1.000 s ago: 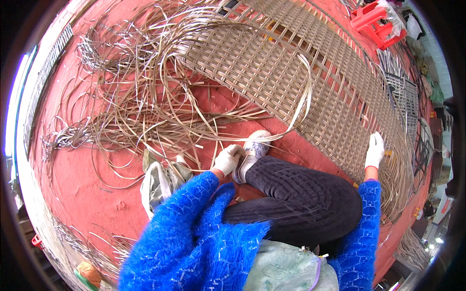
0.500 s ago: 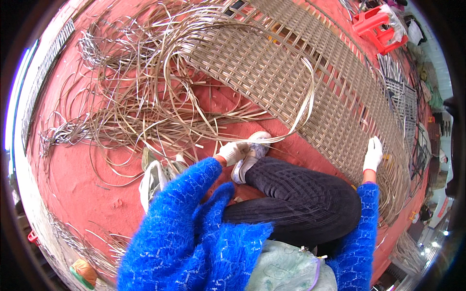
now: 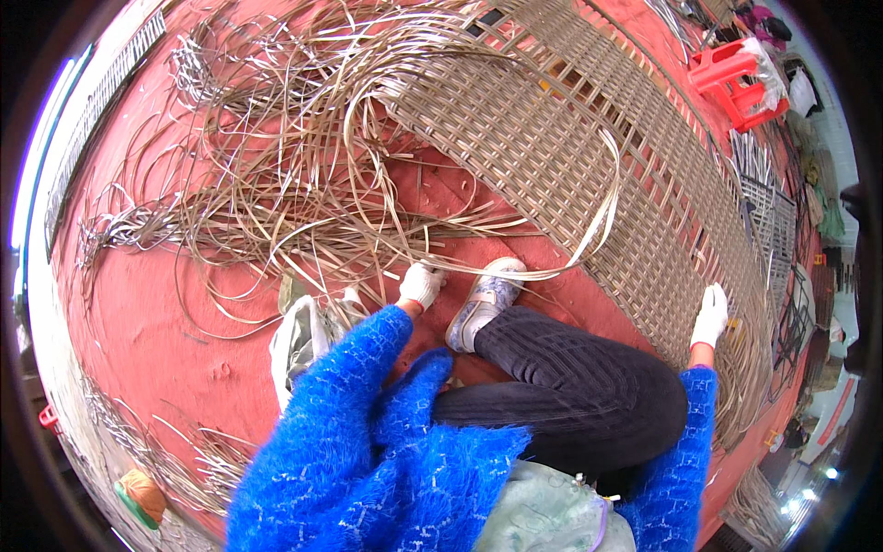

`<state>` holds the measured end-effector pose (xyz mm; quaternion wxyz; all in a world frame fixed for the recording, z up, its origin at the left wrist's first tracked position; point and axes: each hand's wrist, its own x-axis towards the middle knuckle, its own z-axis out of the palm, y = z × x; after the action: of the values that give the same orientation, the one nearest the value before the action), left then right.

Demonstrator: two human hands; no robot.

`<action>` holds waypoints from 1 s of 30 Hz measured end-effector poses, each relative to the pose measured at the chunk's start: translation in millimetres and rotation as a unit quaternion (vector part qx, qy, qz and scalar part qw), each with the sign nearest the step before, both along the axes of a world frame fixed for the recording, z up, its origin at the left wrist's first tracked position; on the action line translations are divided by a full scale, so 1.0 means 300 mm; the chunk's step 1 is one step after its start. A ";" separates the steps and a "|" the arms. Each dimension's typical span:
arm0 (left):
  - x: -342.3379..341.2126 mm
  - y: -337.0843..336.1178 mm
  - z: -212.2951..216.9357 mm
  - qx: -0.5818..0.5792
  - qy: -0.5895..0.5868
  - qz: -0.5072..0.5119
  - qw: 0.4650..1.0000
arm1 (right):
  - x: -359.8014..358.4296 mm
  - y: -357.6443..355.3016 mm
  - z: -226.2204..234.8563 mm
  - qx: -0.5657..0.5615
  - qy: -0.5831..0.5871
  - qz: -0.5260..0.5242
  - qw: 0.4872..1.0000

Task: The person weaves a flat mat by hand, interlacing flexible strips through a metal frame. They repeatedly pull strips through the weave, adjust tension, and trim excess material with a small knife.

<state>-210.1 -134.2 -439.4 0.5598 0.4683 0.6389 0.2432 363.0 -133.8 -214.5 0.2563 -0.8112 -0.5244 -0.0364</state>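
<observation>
A brown wicker panel [image 3: 524,138] lies on the red floor, woven tight near me and with open gaps farther off. My left hand [image 3: 421,284], in a white glove, is closed at the edge of a heap of loose wicker strips [image 3: 267,221]; its fingers appear curled on a pale wicker strip [image 3: 602,225] that arcs over the panel. What lies inside the fingers is partly hidden. My right hand [image 3: 711,315], gloved too, rests on the panel's right part with its fingers stretched out.
My shoe [image 3: 487,299] stands between my left hand and the panel. A whitish cloth bag [image 3: 299,345] lies by my left forearm. Beyond the panel is a red plastic stool [image 3: 736,83]. More strips [image 3: 216,469] lie at the lower left, near an orange and green object [image 3: 143,497].
My left hand has moved left, away from the shoe and toward the strip heap. My right hand stays on the panel. The whole view has shifted a little.
</observation>
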 end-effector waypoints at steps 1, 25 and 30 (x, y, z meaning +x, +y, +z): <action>-0.002 -0.002 0.002 0.012 0.003 0.007 1.000 | 0.002 0.000 0.001 -0.004 0.004 -0.003 1.000; 0.063 -0.199 0.174 0.118 0.121 -0.259 0.951 | -0.020 0.019 0.104 -0.065 0.136 -0.054 0.987; 0.014 -0.213 0.170 0.100 0.109 -0.331 0.932 | -0.008 0.014 0.137 -0.113 0.106 -0.005 0.988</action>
<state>-205.8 -198.1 -388.3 0.4858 0.7303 0.4772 0.0539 360.5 -129.8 -173.5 0.2170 -0.8370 -0.4907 0.1078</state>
